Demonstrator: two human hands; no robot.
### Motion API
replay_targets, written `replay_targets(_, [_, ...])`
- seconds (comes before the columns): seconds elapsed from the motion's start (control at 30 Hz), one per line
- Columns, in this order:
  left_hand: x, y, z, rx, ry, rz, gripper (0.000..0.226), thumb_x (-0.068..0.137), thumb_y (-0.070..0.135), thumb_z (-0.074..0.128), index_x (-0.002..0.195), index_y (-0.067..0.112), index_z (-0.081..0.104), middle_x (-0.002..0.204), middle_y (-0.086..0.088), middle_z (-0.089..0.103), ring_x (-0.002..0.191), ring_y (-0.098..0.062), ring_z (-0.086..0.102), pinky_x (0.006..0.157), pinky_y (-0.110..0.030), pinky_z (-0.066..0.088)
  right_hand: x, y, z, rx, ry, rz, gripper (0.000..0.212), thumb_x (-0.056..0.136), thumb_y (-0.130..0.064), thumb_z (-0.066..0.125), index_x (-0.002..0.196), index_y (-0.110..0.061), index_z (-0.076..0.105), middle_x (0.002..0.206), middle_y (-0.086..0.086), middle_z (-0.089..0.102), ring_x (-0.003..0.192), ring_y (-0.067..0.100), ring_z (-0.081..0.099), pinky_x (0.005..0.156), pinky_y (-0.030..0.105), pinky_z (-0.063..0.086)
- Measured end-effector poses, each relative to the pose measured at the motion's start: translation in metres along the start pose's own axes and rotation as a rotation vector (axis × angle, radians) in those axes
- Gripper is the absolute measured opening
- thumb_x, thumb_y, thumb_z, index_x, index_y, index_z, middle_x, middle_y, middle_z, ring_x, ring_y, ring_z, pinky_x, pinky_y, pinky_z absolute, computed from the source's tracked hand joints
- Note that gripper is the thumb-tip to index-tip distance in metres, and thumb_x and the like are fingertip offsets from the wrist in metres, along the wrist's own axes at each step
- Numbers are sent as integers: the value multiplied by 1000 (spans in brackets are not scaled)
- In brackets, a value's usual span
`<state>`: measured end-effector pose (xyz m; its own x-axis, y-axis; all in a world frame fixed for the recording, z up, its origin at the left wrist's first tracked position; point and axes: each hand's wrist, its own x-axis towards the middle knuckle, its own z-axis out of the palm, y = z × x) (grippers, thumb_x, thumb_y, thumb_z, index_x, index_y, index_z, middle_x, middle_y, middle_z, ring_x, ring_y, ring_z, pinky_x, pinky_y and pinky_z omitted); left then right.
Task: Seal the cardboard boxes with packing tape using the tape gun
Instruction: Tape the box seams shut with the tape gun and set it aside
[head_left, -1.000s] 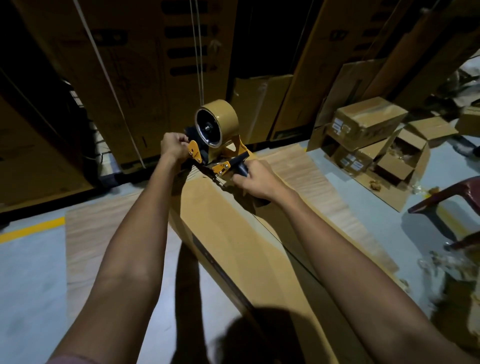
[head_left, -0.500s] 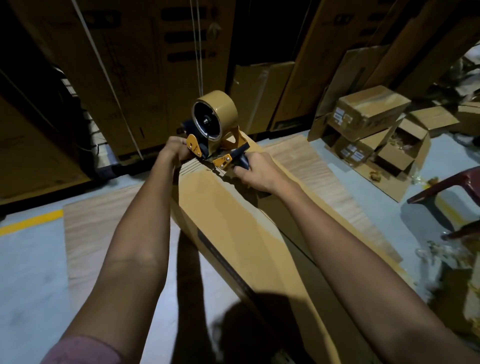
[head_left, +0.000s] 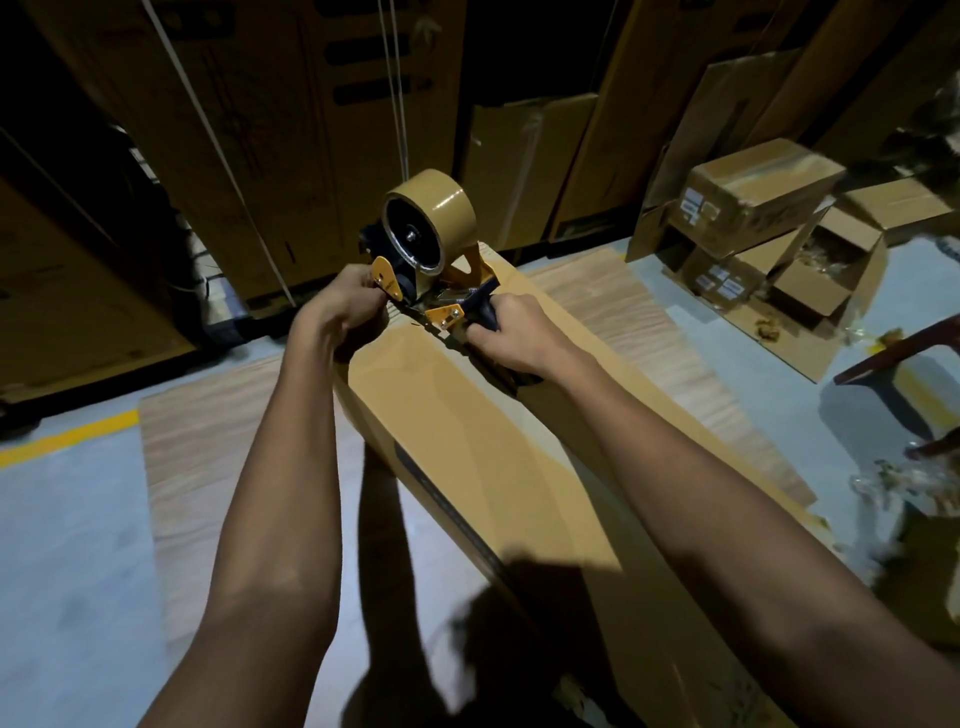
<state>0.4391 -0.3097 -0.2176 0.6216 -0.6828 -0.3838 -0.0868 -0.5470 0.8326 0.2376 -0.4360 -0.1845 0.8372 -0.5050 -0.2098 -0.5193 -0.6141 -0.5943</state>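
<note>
A long brown cardboard box (head_left: 467, 447) lies lengthwise in front of me on a wood-grain board. At its far end sits an orange and black tape gun (head_left: 436, 291) with a roll of brown packing tape (head_left: 434, 221) standing upright on it. My right hand (head_left: 511, 338) grips the gun's dark handle. My left hand (head_left: 340, 312) is curled at the gun's front end beside the orange side plate, over the box's far left corner. Whether it pinches the tape end is hidden by the fingers.
Tall cardboard cartons (head_left: 291, 130) stand close behind the box's far end. A pile of small boxes (head_left: 753, 208), some open, sits on the grey floor at the right. A dark red chair (head_left: 904, 353) is at the right edge. A yellow floor line (head_left: 67, 441) runs at the left.
Both hands stay on the tape gun at the box's far end. The view has shifted slightly; the gun and hands have barely moved.
</note>
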Motion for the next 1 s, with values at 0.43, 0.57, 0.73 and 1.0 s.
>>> replay_targets(0.43, [-12,-7,2,-92,-28,35,22,107,10,46,86,10,54,66,-6,40,51,-15,36,46,-26,32,-14,-2,-9,27,9,-5,26,98,-27,61,75,-23,49,75,4,60,69,19,58,57,33,42])
replay_targets(0.57, [-16,-1,3,21,-15,75,25,105,7,47,102,4,71,70,-7,49,59,-17,37,56,-28,29,-33,21,-10,42,37,28,19,96,-29,61,89,-11,62,86,14,72,79,29,68,71,42,55])
replay_targets(0.73, [-13,10,8,-61,25,-2,21,98,12,58,92,4,77,79,-14,60,71,-26,52,66,-36,42,-35,26,-9,25,44,21,22,95,-29,62,78,-17,56,85,14,71,79,30,68,72,44,54])
replay_targets(1.0, [-12,4,21,-66,112,26,25,95,15,70,70,12,68,62,-4,60,50,-12,52,42,-23,41,-40,32,-3,-7,70,14,36,97,-27,63,69,-24,41,67,-2,47,61,14,44,53,30,30])
